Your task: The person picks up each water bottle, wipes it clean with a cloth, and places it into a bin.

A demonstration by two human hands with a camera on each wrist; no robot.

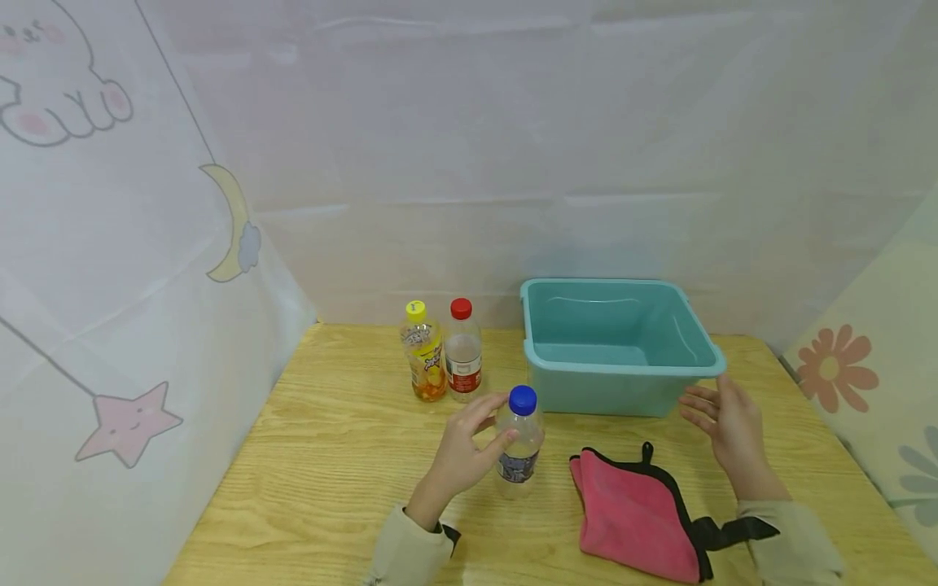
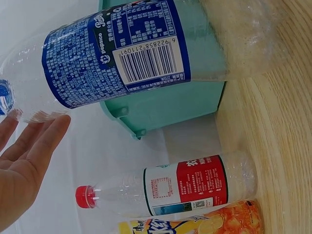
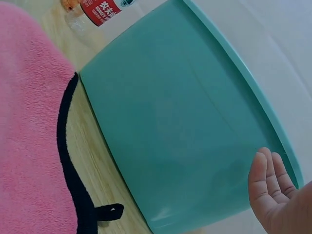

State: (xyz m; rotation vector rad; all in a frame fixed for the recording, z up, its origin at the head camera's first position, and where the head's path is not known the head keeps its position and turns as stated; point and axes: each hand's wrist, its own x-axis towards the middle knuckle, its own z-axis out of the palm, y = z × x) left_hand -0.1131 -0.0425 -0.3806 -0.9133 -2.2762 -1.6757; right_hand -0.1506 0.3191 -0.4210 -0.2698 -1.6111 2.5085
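Note:
A clear plastic bottle (image 1: 519, 443) with a blue cap and blue label stands upright on the table. Close at its left side is my left hand (image 1: 469, 448), thumb and fingers spread about its shoulder. In the left wrist view, fairly straight fingers (image 2: 41, 146) reach the edge of this bottle (image 2: 117, 53) near its neck, not wrapped round it. My right hand (image 1: 729, 431) is at the front right corner of a teal plastic bin (image 1: 608, 391), fingers loosely extended under the rim. The right wrist view has these fingers (image 3: 270, 178) against the bin wall (image 3: 170, 122), gripping nothing.
Behind the left hand stand a yellow-capped drink bottle (image 1: 425, 358) and a red-capped water bottle (image 1: 463, 354), side by side. A folded pink cloth (image 1: 633, 513) with black trim lies in front of the bin. A pale printed sheet (image 1: 440, 163) hangs behind the wooden table (image 1: 315, 456).

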